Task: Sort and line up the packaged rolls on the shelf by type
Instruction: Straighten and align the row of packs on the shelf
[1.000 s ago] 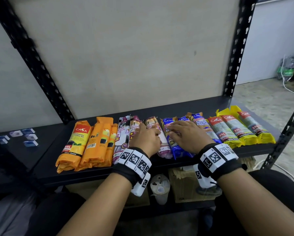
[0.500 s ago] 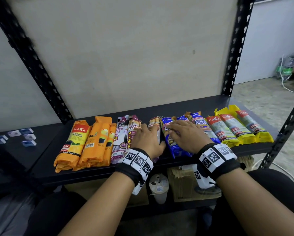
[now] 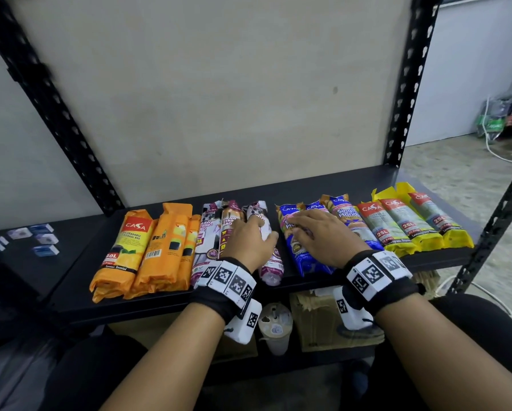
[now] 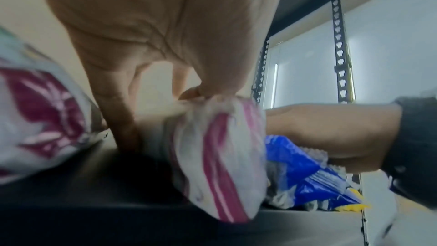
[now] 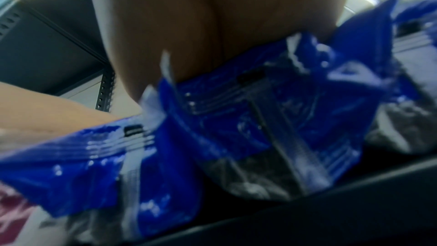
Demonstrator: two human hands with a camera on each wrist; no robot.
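Item: black metal shelf, lower half of the head view, carrying one row of packaged rolls.

Groups, left to right in the frame: orange plastic-wrapped rolls; white-and-maroon draw-string bag rolls; blue glossy-wrapped rolls; yellow-ended rolls with red labels.

Change noted: half a second ago the last white-and-maroon plastic-wrapped roll lay touching the blue group. We now find it slid towards the left of the frame, near its own kind, with a dark strip of bare shelf showing between it and the blue rolls. Its near end overhangs the shelf's front edge.

Left hand: the grip is curled over this roll, thumb on its right flank; the left wrist view shows a fingertip down on the shelf beside the wrapper.

Right hand: fingers spread flat, pressing on the blue rolls; nothing pinched.

Our reading: the two types are now parted, so sorting looks nearly complete. What likely remains is squaring the shifted roll with its neighbours and pushing it back from the edge.
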